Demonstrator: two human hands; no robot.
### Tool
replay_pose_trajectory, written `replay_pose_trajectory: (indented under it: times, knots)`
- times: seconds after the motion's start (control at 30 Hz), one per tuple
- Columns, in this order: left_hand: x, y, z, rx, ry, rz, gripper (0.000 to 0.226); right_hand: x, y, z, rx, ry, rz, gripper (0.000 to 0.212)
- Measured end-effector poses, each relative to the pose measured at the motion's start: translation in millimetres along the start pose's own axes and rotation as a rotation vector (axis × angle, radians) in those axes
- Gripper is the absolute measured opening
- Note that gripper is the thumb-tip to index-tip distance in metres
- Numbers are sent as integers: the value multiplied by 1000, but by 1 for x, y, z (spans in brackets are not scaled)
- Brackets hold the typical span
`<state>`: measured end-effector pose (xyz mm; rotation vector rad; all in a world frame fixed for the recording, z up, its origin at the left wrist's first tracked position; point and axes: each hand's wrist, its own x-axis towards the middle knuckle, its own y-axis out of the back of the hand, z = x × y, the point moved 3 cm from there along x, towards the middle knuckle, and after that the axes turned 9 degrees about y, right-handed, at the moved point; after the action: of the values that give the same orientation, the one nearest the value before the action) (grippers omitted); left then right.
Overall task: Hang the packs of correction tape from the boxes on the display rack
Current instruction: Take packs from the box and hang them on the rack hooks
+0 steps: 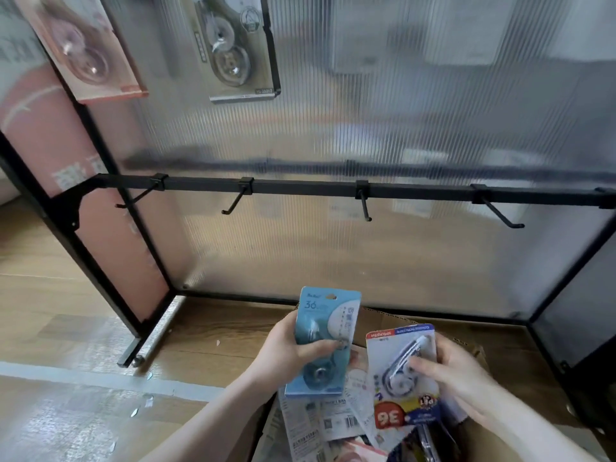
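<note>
Low in the frame, just right of centre, the person's left hand point(293, 353) grips a blue pack of correction tape point(325, 341), thumb curled across its front, the pack standing nearly upright with its hang hole at the top. Beside it the right hand point(456, 378) holds a white and red pack point(405, 375) turned upside down, fingers pinched over the blister, so its hang hole points down toward the open cardboard box point(466, 341) from which both hands are raised. More packs and printed cards lie loose in the box under the two hands.

Across the middle of the frame runs the black rail point(300, 188) of the display rack, with four bare hooks; the nearest to the blue pack looks to be the second hook point(235, 203) or the third hook point(365, 208). At upper left a pink pack point(85, 48) and a grey pack point(233, 45) already hang on a higher row.

My reading is that the picking-up step is done and hanging is next. That calls for lifting the blue pack up to the rail and threading its hole over a hook tip; the white and red pack needs turning right way up first.
</note>
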<state>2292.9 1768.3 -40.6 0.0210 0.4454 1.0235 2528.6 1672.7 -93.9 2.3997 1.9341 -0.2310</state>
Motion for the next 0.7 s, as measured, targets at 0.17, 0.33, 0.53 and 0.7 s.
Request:
replay_pose_trajectory:
  times: [0.17,0.33,0.53,0.7]
  knots:
    - [-10,5,13,-134,-8,3,35,-7,-1,-36,87,107,178,105]
    - [-16,14,26,-235,-30,63,38,-14,-9,-76,64,231,242,84]
    - [-28,19,45,-283,-89,107,51,-16,-12,-112,114,329,324,51]
    - [-34,24,50,-278,-107,145,53,-16,-7,-126,101,361,323,52]
